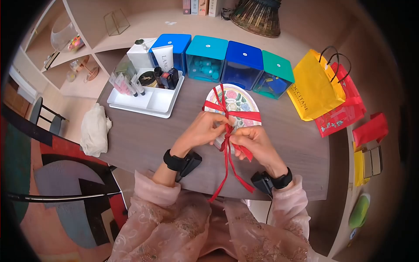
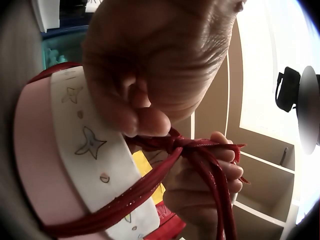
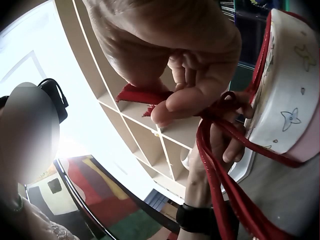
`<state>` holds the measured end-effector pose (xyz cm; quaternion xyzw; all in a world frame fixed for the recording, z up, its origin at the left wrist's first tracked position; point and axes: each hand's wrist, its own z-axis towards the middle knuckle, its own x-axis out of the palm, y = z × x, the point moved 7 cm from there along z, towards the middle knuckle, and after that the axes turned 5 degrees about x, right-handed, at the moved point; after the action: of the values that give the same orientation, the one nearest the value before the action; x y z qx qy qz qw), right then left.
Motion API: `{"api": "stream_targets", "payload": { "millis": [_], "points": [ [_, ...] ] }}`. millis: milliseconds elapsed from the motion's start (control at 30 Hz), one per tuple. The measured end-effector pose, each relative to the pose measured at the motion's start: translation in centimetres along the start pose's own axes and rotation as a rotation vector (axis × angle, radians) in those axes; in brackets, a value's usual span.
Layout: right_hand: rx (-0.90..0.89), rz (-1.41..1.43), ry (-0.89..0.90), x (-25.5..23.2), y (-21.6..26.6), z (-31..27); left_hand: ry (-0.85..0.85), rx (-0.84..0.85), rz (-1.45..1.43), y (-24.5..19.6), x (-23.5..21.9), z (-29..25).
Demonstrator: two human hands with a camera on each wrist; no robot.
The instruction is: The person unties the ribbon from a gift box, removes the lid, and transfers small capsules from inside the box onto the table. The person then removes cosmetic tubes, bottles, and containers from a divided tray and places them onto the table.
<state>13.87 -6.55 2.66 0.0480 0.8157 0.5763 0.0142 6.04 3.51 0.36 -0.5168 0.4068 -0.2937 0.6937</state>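
Note:
A round-ended box (image 1: 242, 97) with a floral lid, white rim and pink side (image 2: 37, 150) is wrapped in red ribbon (image 1: 245, 115). At its near edge the ribbon is knotted (image 2: 178, 144), and long tails (image 3: 212, 170) hang down from there. My left hand (image 1: 204, 129) pinches ribbon between thumb and fingers just left of the knot. On the other side, my right hand (image 1: 257, 145) pinches a ribbon piece, whose cut end (image 3: 131, 94) sticks out past the thumb. The curled fingers partly hide the ribbon at the knot.
A white tray (image 1: 163, 109) with cosmetics is at the left, beside a white cloth (image 1: 95, 131). Several blue and green bins (image 1: 207, 46) line the back. Yellow (image 1: 312, 87) and red bags (image 1: 349, 115) stand at the right. A wooden table (image 1: 297, 139) lies beneath.

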Motion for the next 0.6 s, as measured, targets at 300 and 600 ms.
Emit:
{"api": "stream_targets", "payload": {
  "millis": [300,600],
  "points": [
    [-0.104,0.153,-0.03,-2.7,-0.5,1.4,0.084,-0.003,-0.21,0.9,0.8,0.0],
    [-0.017,0.139,-0.17,-3.0,-0.9,0.8,0.147,0.012,-0.225,0.8,1.5,0.0]
  ]
}}
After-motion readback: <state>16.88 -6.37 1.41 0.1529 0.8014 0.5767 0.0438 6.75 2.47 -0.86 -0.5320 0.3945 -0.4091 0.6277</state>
